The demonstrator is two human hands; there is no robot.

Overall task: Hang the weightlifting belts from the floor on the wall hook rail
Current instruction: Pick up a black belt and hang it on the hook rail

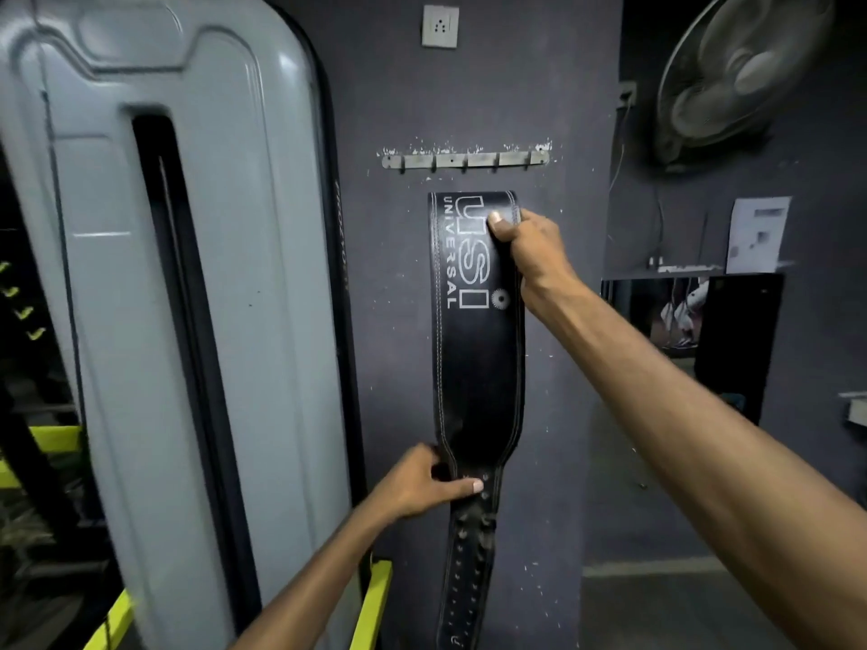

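A black leather weightlifting belt [474, 349] with white "USI UNIVERSAL" lettering hangs lengthwise against the dark wall, folded over at its top. My right hand [525, 246] grips that folded top edge, thumb on the front. My left hand [422, 485] pinches the narrow punched strap lower down. The metal hook rail [464, 160] with several hooks is on the wall just above the belt's top, and every hook is bare. The belt's lower end runs out of view at the bottom.
A tall grey weight-machine shroud [178, 297] stands close on the left, with yellow-green frame bars [370, 602] below. A wall socket [440, 26] sits above the rail. A wall fan [736, 72], papers and a dark cabinet [736, 340] are on the right.
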